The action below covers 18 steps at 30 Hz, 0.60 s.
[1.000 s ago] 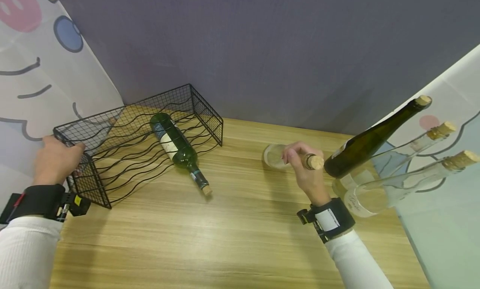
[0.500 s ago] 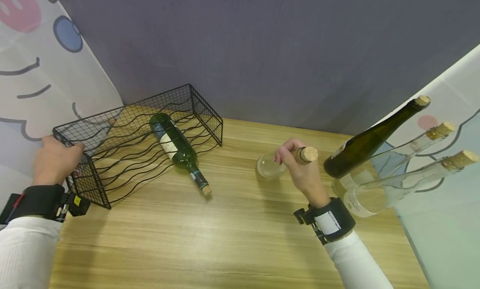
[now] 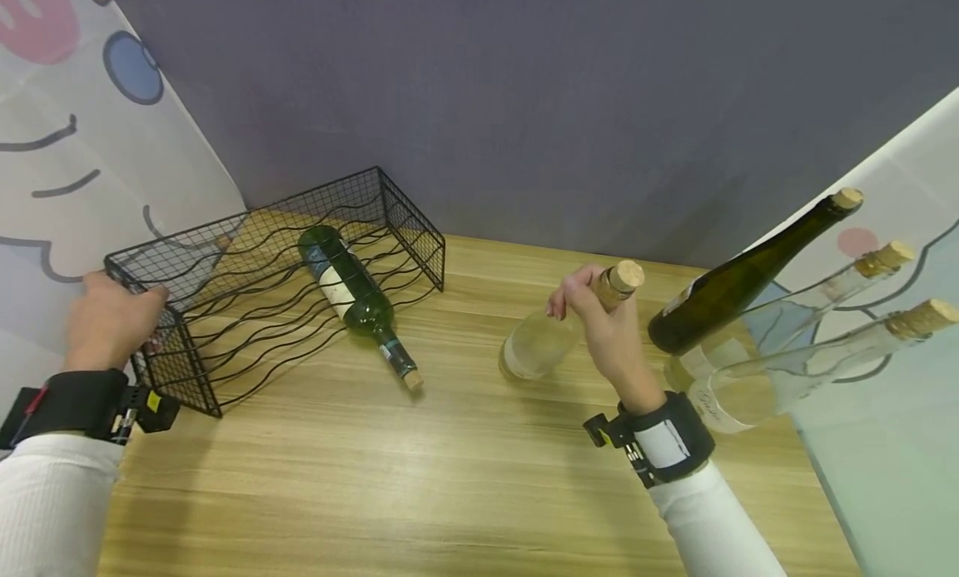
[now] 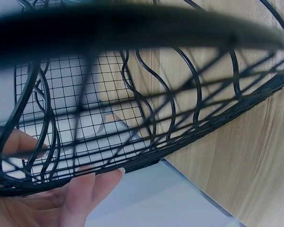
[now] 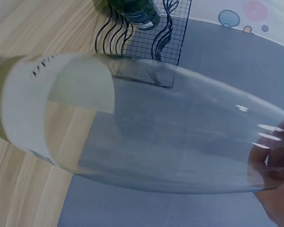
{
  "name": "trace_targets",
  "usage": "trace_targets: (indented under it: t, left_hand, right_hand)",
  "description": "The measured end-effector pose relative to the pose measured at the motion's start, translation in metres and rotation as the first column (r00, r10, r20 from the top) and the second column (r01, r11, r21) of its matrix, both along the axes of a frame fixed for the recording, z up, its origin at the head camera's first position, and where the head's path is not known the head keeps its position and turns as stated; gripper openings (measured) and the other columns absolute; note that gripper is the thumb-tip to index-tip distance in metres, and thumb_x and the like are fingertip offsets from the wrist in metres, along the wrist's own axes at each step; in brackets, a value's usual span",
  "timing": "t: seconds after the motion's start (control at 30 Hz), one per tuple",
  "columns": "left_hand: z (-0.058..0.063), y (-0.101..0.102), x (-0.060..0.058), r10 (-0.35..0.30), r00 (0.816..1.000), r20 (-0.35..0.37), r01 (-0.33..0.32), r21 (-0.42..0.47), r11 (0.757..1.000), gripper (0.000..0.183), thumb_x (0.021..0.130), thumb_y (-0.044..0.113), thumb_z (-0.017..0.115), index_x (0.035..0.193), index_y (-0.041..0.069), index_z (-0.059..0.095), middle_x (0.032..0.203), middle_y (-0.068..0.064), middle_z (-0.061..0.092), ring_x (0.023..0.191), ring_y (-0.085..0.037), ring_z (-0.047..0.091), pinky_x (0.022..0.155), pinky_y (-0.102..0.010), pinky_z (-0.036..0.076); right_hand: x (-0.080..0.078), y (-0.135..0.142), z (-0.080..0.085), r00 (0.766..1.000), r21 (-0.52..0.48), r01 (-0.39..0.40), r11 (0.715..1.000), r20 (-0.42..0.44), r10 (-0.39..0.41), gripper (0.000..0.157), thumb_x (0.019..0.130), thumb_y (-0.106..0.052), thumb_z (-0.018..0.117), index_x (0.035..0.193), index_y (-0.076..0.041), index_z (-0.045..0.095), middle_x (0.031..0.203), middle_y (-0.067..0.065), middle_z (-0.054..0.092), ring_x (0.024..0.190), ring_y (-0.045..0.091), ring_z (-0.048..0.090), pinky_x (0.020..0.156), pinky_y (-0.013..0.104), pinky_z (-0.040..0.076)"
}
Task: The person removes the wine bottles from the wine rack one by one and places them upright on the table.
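Clear corked bottle (image 3: 541,344) could slip, I reckon, as my right hand (image 3: 616,344) grips it high; left hand (image 3: 112,320) grips wire wine rack (image 3: 414,231).

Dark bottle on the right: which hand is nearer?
Right. The right hand is just left of the dark bottle; the left hand is far left, holding the wire rack.

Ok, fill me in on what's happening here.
A person's left hand grips the left end of a black wire rack, while the right hand holds a clear corked bottle by its neck. One green bottle lies in the rack, its neck sticking out past the front edge. A dark bottle and two clear ones stand off to the right.
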<state>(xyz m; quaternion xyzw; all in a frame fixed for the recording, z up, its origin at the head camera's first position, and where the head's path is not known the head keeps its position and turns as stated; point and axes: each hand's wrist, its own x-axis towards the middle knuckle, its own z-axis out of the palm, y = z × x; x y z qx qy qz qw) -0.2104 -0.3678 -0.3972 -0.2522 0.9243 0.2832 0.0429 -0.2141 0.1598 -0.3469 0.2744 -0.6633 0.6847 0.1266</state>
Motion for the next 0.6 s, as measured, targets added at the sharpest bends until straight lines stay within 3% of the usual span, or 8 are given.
trace_targets:
  t: [0.23, 0.4, 0.6]
  left_hand:
    - [-0.002, -0.004, -0.003, -0.009, 1.000, -0.013, 0.009, 0.002, 1.000, 0.088, 0.100, 0.042, 0.033, 0.143, -0.026, -0.004, 0.081, -0.031, 0.054, 0.071, -0.042, 0.058, 0.062, -0.049, 0.044]
    - [0.001, -0.002, -0.003, -0.016, 1.000, -0.015, 0.015, -0.007, 1.000, 0.087, 0.100, 0.040, 0.033, 0.142, -0.026, -0.002, 0.076, -0.027, 0.056, 0.070, -0.042, 0.059, 0.063, -0.049, 0.044]
    - [0.004, 0.003, -0.003, -0.025, 1.000, -0.017, 0.025, -0.022, 0.999, 0.085, 0.101, 0.039, 0.033, 0.142, -0.027, -0.001, 0.083, -0.033, 0.054, 0.079, -0.049, 0.056, 0.063, -0.051, 0.044]
  right_hand:
    - [-0.008, -0.004, 0.006, 0.991, 0.047, 0.065, 0.997, 0.114, -0.070, 0.028, 0.097, -0.015, 0.055, 0.072, -0.003, 0.052, 0.063, -0.001, 0.060, 0.061, 0.014, 0.059, 0.067, 0.029, 0.053]
    - [-0.014, -0.005, 0.008, 0.984, 0.059, 0.079, 0.995, 0.154, -0.087, 0.027, 0.097, -0.016, 0.055, 0.073, -0.004, 0.053, 0.064, 0.001, 0.061, 0.061, 0.016, 0.060, 0.066, 0.029, 0.052]
    - [-0.020, -0.003, 0.010, 0.978, 0.063, 0.089, 0.994, 0.181, -0.099, 0.028, 0.099, -0.021, 0.054, 0.075, -0.009, 0.052, 0.063, 0.000, 0.061, 0.061, 0.014, 0.059, 0.066, 0.029, 0.054]
